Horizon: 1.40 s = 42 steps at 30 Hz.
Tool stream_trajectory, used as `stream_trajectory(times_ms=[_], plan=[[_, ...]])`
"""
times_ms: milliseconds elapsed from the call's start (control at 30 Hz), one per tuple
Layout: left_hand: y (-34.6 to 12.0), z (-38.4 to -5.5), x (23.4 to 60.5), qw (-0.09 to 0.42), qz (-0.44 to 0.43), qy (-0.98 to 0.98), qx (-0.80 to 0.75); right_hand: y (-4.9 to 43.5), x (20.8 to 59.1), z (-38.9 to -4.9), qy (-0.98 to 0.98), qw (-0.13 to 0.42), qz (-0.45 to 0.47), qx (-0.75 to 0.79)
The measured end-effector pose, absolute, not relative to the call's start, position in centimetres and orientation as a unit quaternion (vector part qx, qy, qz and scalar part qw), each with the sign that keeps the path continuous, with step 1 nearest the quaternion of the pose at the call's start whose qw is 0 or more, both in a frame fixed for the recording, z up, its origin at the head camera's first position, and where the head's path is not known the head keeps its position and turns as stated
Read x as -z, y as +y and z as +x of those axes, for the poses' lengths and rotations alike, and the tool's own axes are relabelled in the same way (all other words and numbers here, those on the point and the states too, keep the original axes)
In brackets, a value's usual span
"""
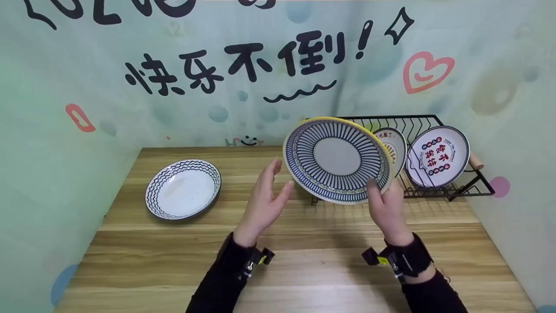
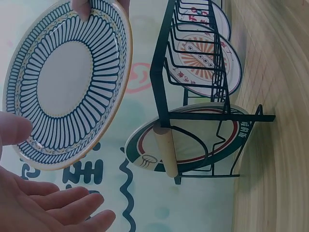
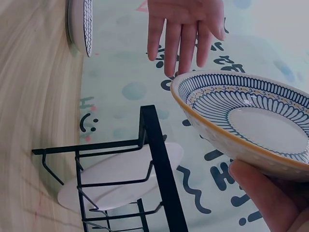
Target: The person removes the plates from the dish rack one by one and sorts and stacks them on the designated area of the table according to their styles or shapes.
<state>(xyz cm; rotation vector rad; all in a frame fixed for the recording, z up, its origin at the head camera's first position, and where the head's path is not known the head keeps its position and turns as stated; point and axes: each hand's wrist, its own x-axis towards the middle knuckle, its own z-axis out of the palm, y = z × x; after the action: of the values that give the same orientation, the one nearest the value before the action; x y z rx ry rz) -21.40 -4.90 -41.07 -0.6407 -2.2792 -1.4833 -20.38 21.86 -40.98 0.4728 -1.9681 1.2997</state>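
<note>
A deep plate [image 1: 337, 156] with blue radiating stripes and a yellow rim is held up off the table, tilted with its inner face towards me. My right hand [image 1: 388, 213] grips it at the right rim, thumb on the inner face. Beside the opposite rim is my left hand [image 1: 265, 204], fingers extended and thumb apart, holding nothing. In the head view a gap shows between it and the rim. A black wire dish rack [image 1: 408, 116] stands behind the held plate, which hides part of it.
On the table's left lies a white plate [image 1: 184, 195] with a wavy-lined rim. The rack holds a red-lettered plate [image 1: 454, 148], one with an orange ray pattern [image 2: 188, 72] and a green-rimmed plate [image 2: 133, 147]. A printed cloth [image 1: 217, 114] hangs behind the table.
</note>
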Motion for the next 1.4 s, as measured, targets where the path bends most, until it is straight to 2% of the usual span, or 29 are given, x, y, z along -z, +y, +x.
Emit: stream_trajectory(times_ms=[267,600,833,1400], plan=[[-4.93,-21.8,41.25,0.182,-0.257,-0.76,0.569,21.59,41.46,-20.29,-0.771,0.334,0.208,-0.5],[-5.11,-21.86,41.32,0.169,-0.242,-0.723,0.624,21.31,41.54,-20.28,-0.761,0.321,0.226,-0.517],[-5.06,-21.9,41.65,0.186,-0.24,-0.728,0.615,21.18,42.02,-20.33,-0.758,0.324,0.237,-0.514],[-5.06,-21.57,41.45,0.227,-0.212,-0.735,0.603,21.46,41.79,-20.15,-0.758,0.279,0.232,-0.541]])
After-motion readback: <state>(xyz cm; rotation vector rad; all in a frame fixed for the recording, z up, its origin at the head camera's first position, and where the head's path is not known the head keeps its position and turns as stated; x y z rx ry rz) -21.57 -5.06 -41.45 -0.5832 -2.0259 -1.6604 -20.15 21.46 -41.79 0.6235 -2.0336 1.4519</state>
